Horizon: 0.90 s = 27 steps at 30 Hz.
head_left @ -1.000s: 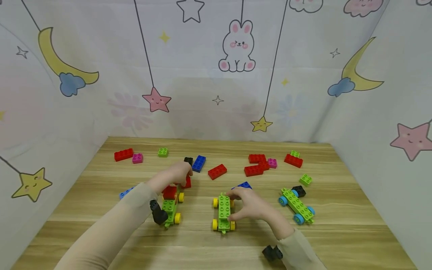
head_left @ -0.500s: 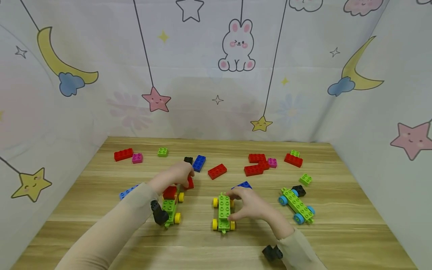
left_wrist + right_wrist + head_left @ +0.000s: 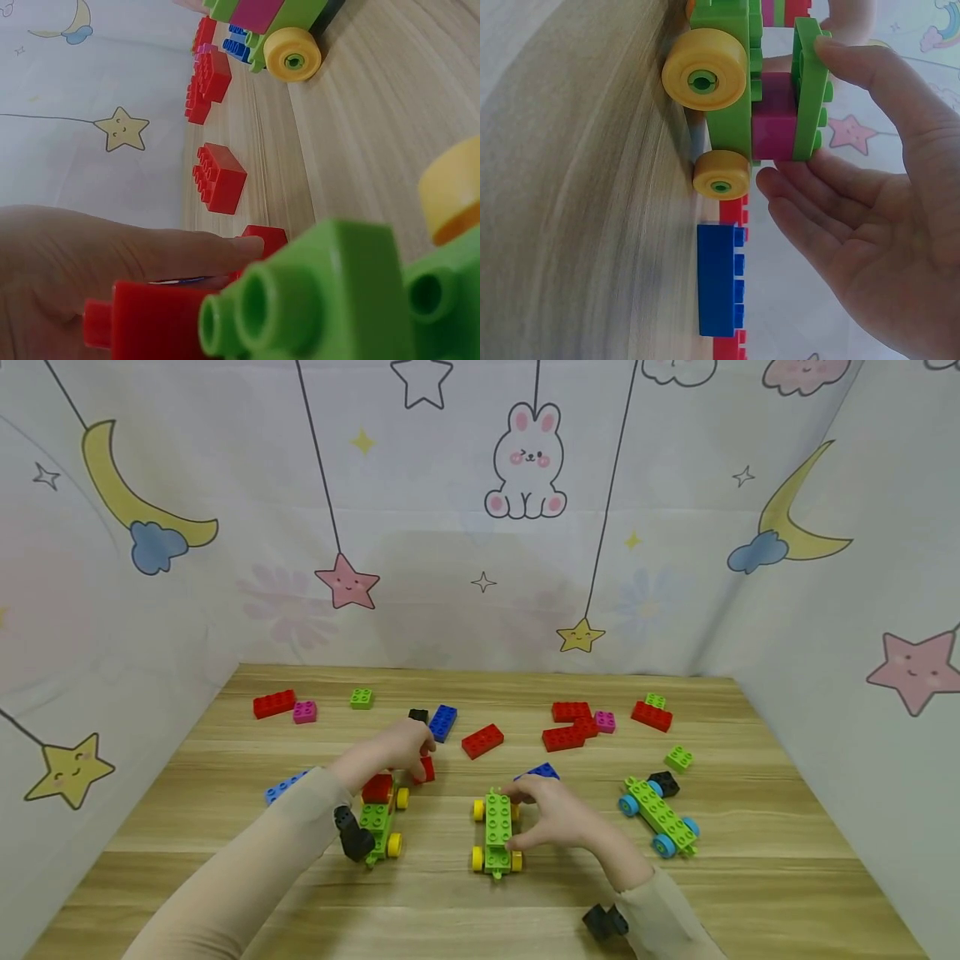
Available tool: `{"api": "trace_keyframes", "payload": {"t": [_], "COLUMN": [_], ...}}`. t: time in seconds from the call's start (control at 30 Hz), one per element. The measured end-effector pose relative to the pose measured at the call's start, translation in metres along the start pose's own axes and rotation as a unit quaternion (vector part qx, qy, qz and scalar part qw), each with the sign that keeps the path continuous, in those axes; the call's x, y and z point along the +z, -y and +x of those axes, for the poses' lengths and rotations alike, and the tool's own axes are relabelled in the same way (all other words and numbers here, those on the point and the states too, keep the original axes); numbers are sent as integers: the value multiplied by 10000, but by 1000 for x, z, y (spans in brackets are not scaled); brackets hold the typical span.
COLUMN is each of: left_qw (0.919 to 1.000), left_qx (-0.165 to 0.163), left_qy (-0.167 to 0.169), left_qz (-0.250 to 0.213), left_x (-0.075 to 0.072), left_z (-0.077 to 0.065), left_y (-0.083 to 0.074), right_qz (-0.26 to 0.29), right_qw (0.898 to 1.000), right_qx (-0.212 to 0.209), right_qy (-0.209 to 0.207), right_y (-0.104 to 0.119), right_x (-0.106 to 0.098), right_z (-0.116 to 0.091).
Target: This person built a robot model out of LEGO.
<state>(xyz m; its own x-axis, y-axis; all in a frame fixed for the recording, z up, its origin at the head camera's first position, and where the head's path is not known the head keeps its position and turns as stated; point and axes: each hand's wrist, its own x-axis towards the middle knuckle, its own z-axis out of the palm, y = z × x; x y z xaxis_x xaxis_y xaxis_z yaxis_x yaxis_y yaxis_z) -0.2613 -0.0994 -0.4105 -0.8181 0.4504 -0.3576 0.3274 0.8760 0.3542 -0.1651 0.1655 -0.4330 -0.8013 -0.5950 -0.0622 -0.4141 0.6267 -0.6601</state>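
Observation:
My left hand (image 3: 393,747) reaches past a green toy car (image 3: 377,818) with yellow wheels and pinches a red brick (image 3: 425,770) just beyond it. In the left wrist view a finger lies against that red brick (image 3: 266,238), while another red block (image 3: 157,319) and green studs fill the foreground. My right hand (image 3: 551,810) holds a second green toy car (image 3: 498,831) from its right side. Its thumb and fingers span the green top plate (image 3: 810,90), which sits on a pink brick (image 3: 774,116) over the yellow-wheeled base.
A third green car (image 3: 660,817) with blue wheels stands at the right beside a black brick (image 3: 664,783). Loose red bricks (image 3: 483,742) and blue bricks (image 3: 442,723) lie farther back, with pink and green ones among them. A printed cloth (image 3: 450,610) encloses the wooden table (image 3: 435,910).
My left hand has shifted slightly to the right, and the red brick at its fingers has moved right and turned a little. My right hand and its car stay in place.

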Motion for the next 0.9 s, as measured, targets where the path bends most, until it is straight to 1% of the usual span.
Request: {"api": "trace_keyframes", "payload": {"t": [0.13,0.4,0.77,0.9], "left_qw": [9998,9986,9981,9984], "left_qx": [-151,-424,-437,-395], "left_qy": [73,260,371,322], "left_qz": [-44,155,221,231], "left_x": [0,1,3,2], "left_z": [1,2,5,5], "left_y": [0,0,1,0], "right_qz": [20,57,125,98], "right_qw": [10000,10000,9999,9999], "right_qx": [63,41,98,87], "right_qy": [26,38,38,45], "right_y": [0,0,1,0], "right_x": [0,-1,-2,-2], "right_z": [0,0,-1,-1]}}
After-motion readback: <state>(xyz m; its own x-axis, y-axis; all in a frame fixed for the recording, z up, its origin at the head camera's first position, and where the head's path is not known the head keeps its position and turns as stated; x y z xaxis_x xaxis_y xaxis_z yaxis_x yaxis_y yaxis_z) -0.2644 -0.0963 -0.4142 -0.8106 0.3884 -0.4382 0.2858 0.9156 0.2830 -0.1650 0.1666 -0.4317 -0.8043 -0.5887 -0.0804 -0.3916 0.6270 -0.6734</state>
